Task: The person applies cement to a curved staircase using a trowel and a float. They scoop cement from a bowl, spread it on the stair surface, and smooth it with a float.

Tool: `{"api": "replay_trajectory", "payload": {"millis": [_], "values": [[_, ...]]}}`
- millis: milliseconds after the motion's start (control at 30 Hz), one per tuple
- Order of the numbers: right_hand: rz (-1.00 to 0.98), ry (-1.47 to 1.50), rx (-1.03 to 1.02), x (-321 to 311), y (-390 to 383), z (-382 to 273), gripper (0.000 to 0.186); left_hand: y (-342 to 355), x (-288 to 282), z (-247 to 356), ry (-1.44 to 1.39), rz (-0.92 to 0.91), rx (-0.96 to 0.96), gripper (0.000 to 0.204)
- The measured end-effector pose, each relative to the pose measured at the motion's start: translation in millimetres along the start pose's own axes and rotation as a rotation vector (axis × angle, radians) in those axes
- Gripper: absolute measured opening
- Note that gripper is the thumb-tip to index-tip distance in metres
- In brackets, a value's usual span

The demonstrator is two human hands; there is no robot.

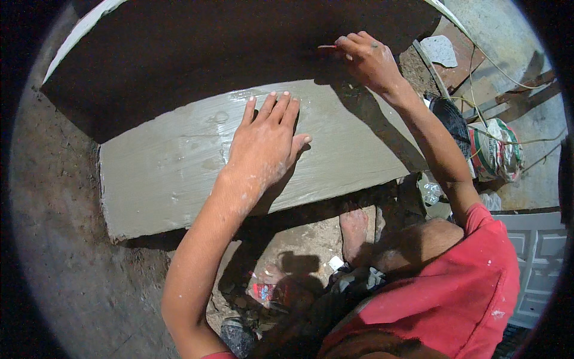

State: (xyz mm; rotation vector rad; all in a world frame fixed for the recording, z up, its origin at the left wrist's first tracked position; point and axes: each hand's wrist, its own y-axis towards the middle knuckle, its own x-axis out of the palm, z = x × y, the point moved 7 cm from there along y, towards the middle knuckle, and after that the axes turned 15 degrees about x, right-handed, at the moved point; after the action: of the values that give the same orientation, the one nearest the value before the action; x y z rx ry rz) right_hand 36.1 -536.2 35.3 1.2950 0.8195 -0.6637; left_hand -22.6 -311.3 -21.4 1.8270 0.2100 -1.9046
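Observation:
My left hand point(263, 137) lies with fingers apart on a grey slab surface point(146, 185) coated in wet, smeared cement or plaster. My right hand point(368, 63) is raised near the dark vertical panel point(209, 42) behind the slab, at its right part, fingers curled on a thin reddish tool point(327, 46); most of the tool is hidden or lost in shadow. The dark panel curves along the slab's back edge and has a pale top rim.
At right are a white broken piece point(438, 50), thin cables, a dark tub point(448, 122), a striped sack or bucket point(495, 152) and a white panelled board point(529, 263). My bare foot point(353, 233) stands below the slab among debris. A rough grey surface point(60, 227) lies left.

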Motion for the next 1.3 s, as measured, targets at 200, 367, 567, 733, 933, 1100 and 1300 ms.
{"api": "replay_trajectory", "payload": {"millis": [200,367,567,733,933,1100,1300], "values": [[0.389,0.085,-0.104,-84.1,23.1,7.2,0.043,0.1,-0.4,-0.3,0.005,0.040,-0.001,0.066],[0.231,0.130,-0.058,-90.9,0.6,16.5,0.043,3.9,-0.3,-2.6,0.018,0.041,0.001,0.066],[0.033,0.047,0.011,-4.0,-19.0,30.8,0.039,10.7,0.8,0.4,0.016,-0.014,-0.008,0.066],[0.122,-0.003,0.025,6.3,-14.6,46.6,0.042,10.1,-1.2,0.8,0.004,-0.021,-0.024,0.066],[0.242,0.176,-0.130,-42.9,11.7,46.9,0.051,7.9,0.0,-0.6,0.019,0.013,-0.009,0.066],[0.364,0.400,0.227,-140.9,37.8,93.2,0.039,7.0,0.7,-2.8,0.028,0.026,-0.006,0.065],[0.174,0.273,0.010,-117.6,11.6,84.2,0.046,9.6,0.3,-3.6,-0.003,0.023,-0.005,0.065]]}}
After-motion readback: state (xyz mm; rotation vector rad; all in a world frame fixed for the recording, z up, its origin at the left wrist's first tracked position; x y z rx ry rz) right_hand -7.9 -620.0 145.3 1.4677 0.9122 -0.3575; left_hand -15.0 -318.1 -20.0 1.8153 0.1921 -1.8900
